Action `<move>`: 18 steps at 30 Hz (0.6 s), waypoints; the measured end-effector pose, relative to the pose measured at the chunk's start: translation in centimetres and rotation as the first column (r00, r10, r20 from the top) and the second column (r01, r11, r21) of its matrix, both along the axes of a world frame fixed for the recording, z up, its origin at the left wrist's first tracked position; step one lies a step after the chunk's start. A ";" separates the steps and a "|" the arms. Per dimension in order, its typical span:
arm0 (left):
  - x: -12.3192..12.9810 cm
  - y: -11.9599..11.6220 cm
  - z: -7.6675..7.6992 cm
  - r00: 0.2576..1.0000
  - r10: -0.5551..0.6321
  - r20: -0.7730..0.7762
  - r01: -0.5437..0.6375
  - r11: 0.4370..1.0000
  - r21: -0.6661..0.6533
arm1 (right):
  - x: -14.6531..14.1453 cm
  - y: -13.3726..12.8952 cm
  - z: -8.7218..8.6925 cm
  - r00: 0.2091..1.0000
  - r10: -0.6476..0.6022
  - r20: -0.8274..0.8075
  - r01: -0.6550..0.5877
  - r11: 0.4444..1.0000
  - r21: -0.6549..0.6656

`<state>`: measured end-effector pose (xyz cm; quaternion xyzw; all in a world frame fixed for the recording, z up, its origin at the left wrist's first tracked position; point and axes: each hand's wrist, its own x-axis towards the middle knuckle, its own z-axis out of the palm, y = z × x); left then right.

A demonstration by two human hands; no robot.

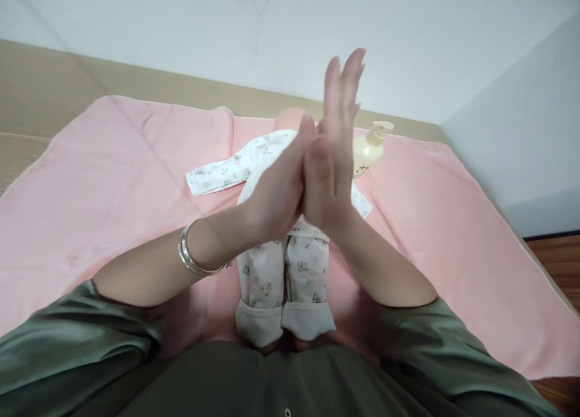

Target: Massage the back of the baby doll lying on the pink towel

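My left hand (278, 190) and my right hand (333, 169) are pressed palm to palm in mid-air, nothing visible between them. The right hand's fingers stretch upward, slightly blurred; the left hand's fingers are mostly hidden behind its thumb side and the other hand. Below them a baby-sized figure, baby or doll I cannot tell, lies on its back in a white patterned outfit (265, 272) with turned-up cuffs at the legs. Its rounded head (290, 118) shows at the far end, partly covered by my hands. Beyond my right hand stands a pale yellow pump bottle (369, 151).
A pink blanket (136, 157) is spread under the figure and the bottle, with some folds. It lies over a beige surface (136, 75) along a white wall (181, 30). Brown wood (559, 266) shows at the right edge. A silver bangle (188, 254) circles my left wrist.
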<state>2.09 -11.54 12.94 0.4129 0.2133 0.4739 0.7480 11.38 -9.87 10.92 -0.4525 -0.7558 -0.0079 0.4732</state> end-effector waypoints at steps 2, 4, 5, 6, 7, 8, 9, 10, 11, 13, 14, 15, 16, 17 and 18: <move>0.0 -0.5 -0.3 0.996 -0.085 -0.016 0.086 0.996 0.037 | 0.8 1.3 0.4 0.997 -0.068 -0.022 0.068 0.998 0.008; -0.3 -0.7 0.0 0.990 -0.136 -0.030 0.137 0.989 0.055 | 1.2 1.7 0.1 0.989 -0.144 -0.029 0.144 0.989 -0.017; -0.4 -0.7 0.3 0.990 -0.135 -0.030 0.137 0.989 0.060 | 1.2 1.5 -0.3 0.987 -0.161 -0.025 0.160 0.986 -0.034; -0.5 -0.5 0.6 0.993 -0.118 -0.025 0.120 0.991 0.062 | 1.0 1.1 -0.9 0.989 -0.147 -0.014 0.147 0.989 -0.031; -0.6 -0.2 0.9 0.996 -0.085 -0.027 0.087 0.995 0.055 | 0.8 0.6 -1.5 0.995 -0.093 0.026 0.094 0.995 -0.033; -0.5 0.2 1.1 0.998 -0.041 -0.038 0.043 0.998 0.046 | 0.6 0.1 -2.1 0.997 -0.017 0.072 0.016 1.000 0.010; -0.4 0.6 1.1 0.999 0.010 -0.053 -0.008 0.999 0.039 | 0.5 -0.3 -2.6 0.989 0.060 0.133 -0.068 0.996 0.051; -0.2 1.1 1.1 0.995 0.051 -0.082 -0.049 0.998 0.029 | 0.5 -0.4 -3.0 0.974 0.113 0.196 -0.131 0.988 0.085; -0.1 1.7 0.9 0.991 0.070 -0.112 -0.068 0.997 0.026 | 0.7 -0.2 -3.2 0.959 0.136 0.250 -0.170 0.978 0.122; 0.2 3.1 -0.2 0.976 0.061 -0.209 -0.048 0.996 0.071 | 1.4 1.1 -3.2 0.933 0.146 0.328 -0.202 0.969 0.142; 0.2 3.9 -0.9 0.961 0.064 -0.270 -0.029 0.991 0.131 | 2.0 2.1 -3.2 0.932 0.150 0.330 -0.205 0.969 0.139; 0.0 4.7 -1.9 0.932 0.094 -0.351 -0.014 0.974 0.224 | 2.6 3.1 -3.2 0.936 0.162 0.313 -0.209 0.970 0.122; -0.2 5.6 -2.9 0.887 0.209 -0.413 -0.052 0.932 0.360 | 3.1 4.0 -3.3 0.944 0.174 0.279 -0.205 0.975 0.085; -0.5 6.6 -4.0 0.841 0.334 -0.427 -0.086 0.860 0.503 | 3.5 4.9 -3.5 0.956 0.178 0.235 -0.191 0.981 0.031; -0.9 7.6 -5.2 0.782 0.455 -0.425 -0.124 0.782 0.610 | 3.8 5.5 -4.0 0.966 0.171 0.193 -0.167 0.985 -0.035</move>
